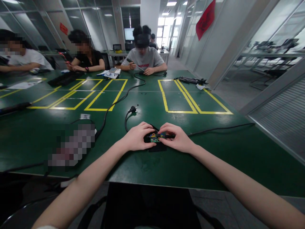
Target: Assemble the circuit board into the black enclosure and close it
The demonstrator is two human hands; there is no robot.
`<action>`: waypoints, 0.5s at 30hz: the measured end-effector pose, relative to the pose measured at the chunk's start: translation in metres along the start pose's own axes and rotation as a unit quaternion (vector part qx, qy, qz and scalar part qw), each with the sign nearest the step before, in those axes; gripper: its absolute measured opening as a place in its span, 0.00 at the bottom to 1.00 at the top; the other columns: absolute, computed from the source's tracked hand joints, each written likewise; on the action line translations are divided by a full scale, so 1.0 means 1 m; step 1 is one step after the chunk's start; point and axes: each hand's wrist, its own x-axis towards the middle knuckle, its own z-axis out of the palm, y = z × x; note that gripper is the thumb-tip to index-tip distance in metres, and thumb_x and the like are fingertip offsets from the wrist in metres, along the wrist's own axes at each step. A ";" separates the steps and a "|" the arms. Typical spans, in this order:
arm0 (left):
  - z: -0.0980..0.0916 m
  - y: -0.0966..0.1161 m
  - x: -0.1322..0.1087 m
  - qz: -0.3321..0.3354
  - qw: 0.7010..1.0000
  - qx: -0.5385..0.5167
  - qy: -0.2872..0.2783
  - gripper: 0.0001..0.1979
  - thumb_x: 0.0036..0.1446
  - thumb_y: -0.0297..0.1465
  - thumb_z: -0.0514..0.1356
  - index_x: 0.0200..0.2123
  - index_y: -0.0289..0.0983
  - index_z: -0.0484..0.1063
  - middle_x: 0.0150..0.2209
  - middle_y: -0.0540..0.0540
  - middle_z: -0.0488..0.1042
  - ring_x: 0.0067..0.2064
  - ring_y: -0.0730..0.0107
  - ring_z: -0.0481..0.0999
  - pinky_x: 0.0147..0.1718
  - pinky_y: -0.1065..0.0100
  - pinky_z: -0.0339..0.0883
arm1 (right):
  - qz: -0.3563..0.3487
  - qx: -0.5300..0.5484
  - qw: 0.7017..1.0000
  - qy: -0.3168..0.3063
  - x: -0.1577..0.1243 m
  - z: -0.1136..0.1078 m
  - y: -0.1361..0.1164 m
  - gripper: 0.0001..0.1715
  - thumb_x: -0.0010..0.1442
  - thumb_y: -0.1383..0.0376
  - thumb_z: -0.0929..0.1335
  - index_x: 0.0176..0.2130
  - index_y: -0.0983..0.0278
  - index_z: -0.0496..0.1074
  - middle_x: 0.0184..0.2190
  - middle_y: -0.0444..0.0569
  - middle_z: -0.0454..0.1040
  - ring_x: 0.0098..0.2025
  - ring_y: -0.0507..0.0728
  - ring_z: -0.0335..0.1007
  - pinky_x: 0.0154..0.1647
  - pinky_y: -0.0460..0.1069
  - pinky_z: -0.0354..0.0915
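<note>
A small open black device with a green circuit board [154, 139] lies on the green table [133, 168] between my hands. My left hand [140, 137] is closed around its left side, fingertips at the top edge and thumb at the lower edge. On the right, my right hand [175, 137] pinches at the board's right end, where a black cable seems to meet it. Small yellow or orange and blue parts show on the board. Under the device a dark flat piece [157, 148] sticks out toward me. Beyond my left hand rests a black plug [132, 109] on a curved cord.
A blurred-out object [73, 146] and a long black cable [105, 122] lie at left. Another cable [221, 128] runs right. Yellow tape rectangles [181, 112] mark the table. A folded black stand [192, 80] lies at the far right. Several people sit across the table.
</note>
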 end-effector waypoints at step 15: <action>0.005 -0.004 0.005 -0.010 1.000 0.015 -0.017 0.43 0.49 0.57 0.70 0.63 0.42 0.68 0.60 0.38 0.75 0.62 0.47 0.69 0.59 0.50 0.63 | 0.003 0.012 1.000 0.022 0.003 -0.004 0.004 0.12 0.61 0.56 0.74 0.40 0.60 0.80 0.39 0.50 0.79 0.34 0.55 0.73 0.33 0.51 0.71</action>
